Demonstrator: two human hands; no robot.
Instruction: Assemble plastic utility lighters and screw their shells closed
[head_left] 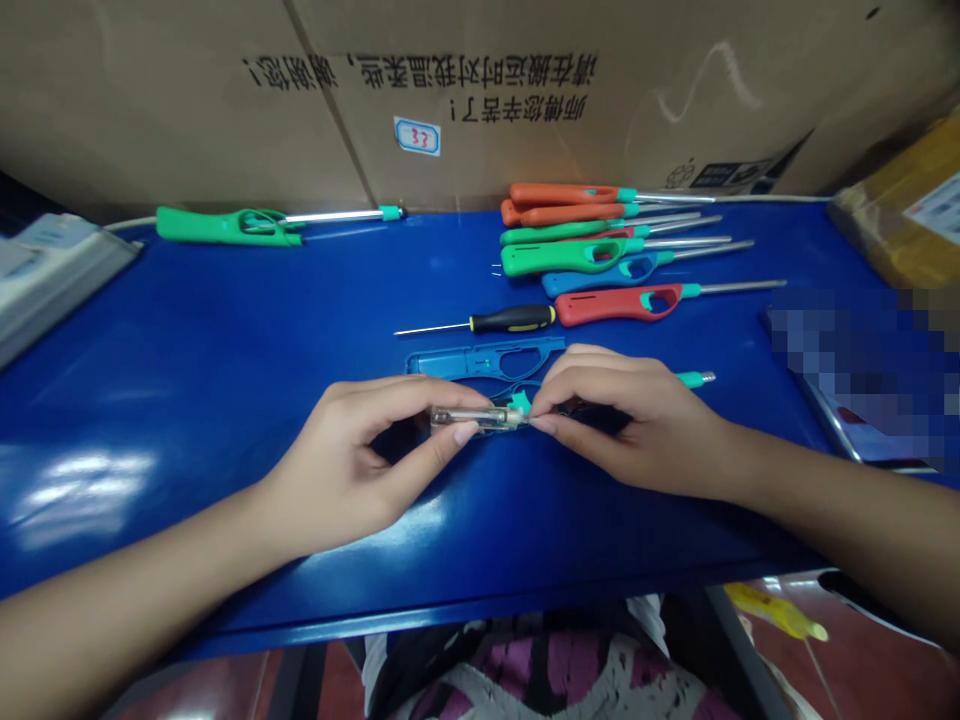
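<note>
**Writing.** Box (525, 100): brown card, stood behind the table. 2 lines of black Chinese print are seen upside-down on it. Label (417, 136): white with a blue border, stuck on the box, marked "33" in red. No brand can be read on the tools. A patch at the right is pixelated.

**Left hand** (352, 460): forearm is brought in from the lower left and the hand is rested low over the table (187, 350). Thumb and forefinger are pinched on the left end of the tube (472, 416); the other fingers are curled under.

**Right hand** (622, 420): forearm is brought in from the lower right, knuckles up. Fingertips are pinched on the teal fitting (519, 402) at the tube's right end.

**Tube:** clear, laid level between both hands, just above the blue table at its middle, near the front edge.

**Shell** (480, 360): blue, open, flat, just behind the tube.

**Screwdriver** (510, 320): black and yellow handle, behind the shell.

**Lighters** (592, 245): orange, green, blue and red, piled at the back right, nozzles to the right.

**Green lighter** (225, 226): set alone at the back left.
</note>
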